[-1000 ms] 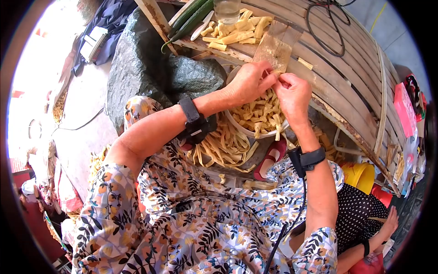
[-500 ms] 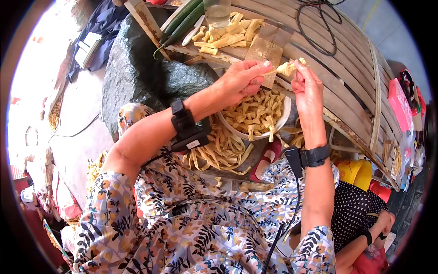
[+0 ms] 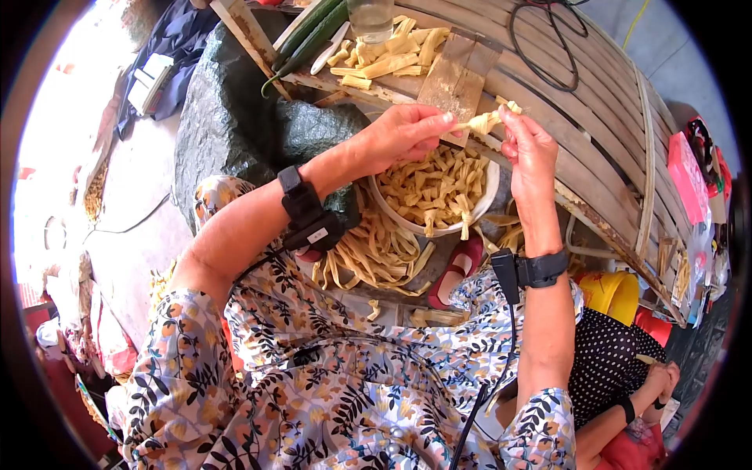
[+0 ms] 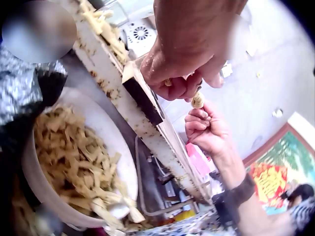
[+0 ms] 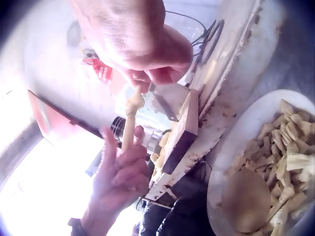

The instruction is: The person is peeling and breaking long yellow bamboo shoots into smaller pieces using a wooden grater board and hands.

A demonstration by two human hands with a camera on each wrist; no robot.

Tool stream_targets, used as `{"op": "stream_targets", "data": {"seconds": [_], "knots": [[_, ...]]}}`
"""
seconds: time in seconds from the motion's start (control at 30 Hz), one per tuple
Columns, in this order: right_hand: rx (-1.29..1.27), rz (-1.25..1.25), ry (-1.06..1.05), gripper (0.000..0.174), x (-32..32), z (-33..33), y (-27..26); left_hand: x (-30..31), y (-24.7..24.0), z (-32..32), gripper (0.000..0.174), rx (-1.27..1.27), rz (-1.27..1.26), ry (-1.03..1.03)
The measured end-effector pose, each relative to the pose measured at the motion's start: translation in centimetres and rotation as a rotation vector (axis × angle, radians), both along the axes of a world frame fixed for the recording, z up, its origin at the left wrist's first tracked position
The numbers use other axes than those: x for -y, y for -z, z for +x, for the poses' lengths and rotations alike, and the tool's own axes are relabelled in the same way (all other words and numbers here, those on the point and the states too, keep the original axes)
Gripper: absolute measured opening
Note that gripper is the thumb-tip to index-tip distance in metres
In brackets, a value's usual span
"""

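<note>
the head view's top edge cuts off the glass [image 3: 371,22].

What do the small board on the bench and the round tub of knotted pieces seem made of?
The board looks like bare, worn wood: brown, streaked and stained. The tub is pale and smooth-walled, probably plastic, though enamelled metal is possible.

Both hands are raised in front of the body, apart, each pinching between thumb and fingers. The left hand [image 3: 399,139] reaches in from a bent left arm [image 3: 239,231] slanting upward; the right hand [image 3: 533,157], its other fingers curled inward, tops a nearly upright right forearm [image 3: 547,329].
</note>
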State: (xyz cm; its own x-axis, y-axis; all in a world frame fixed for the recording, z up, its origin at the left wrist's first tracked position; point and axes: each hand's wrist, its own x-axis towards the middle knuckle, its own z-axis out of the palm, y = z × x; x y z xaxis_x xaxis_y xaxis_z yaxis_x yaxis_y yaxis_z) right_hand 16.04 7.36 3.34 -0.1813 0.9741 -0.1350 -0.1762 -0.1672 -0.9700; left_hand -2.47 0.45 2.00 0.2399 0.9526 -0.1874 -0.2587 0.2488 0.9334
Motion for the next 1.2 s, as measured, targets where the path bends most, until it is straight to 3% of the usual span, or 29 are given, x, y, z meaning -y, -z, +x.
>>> {"op": "stream_targets", "data": {"seconds": [0.07,0.17,0.27,0.47,0.6,0.73,1.2], "knots": [[0.058,0.051,0.025,0.012,0.3,-0.1,0.3,0.3,-0.2,0.6,0.029,-0.305,0.192,-0.026],[0.067,0.083,0.023,0.013,0.3,-0.1,0.0,-0.1,1.1,0.0,0.029,-0.444,0.314,0.002],[0.023,0.025,0.038,0.013,0.1,0.2,-0.4,-0.1,0.8,0.0,0.029,-0.121,0.065,0.091],[0.063,0.059,-0.146,0.015,0.0,0.6,0.2,0.3,1.3,-0.2,0.025,0.04,-0.049,0.103],[0.218,-0.031,-0.275,0.018,1.6,-0.7,0.0,0.5,1.6,-0.2,0.025,-0.009,-0.051,0.123],[0.048,0.007,-0.361,0.015,1.2,-0.5,0.7,0.2,1.8,-0.6,0.027,0.0,-0.032,0.183],[0.033,-0.011,-0.402,0.016,-0.3,-0.7,0.0,-0.9,0.9,-2.2,0.027,0.09,-0.109,0.248]]}}
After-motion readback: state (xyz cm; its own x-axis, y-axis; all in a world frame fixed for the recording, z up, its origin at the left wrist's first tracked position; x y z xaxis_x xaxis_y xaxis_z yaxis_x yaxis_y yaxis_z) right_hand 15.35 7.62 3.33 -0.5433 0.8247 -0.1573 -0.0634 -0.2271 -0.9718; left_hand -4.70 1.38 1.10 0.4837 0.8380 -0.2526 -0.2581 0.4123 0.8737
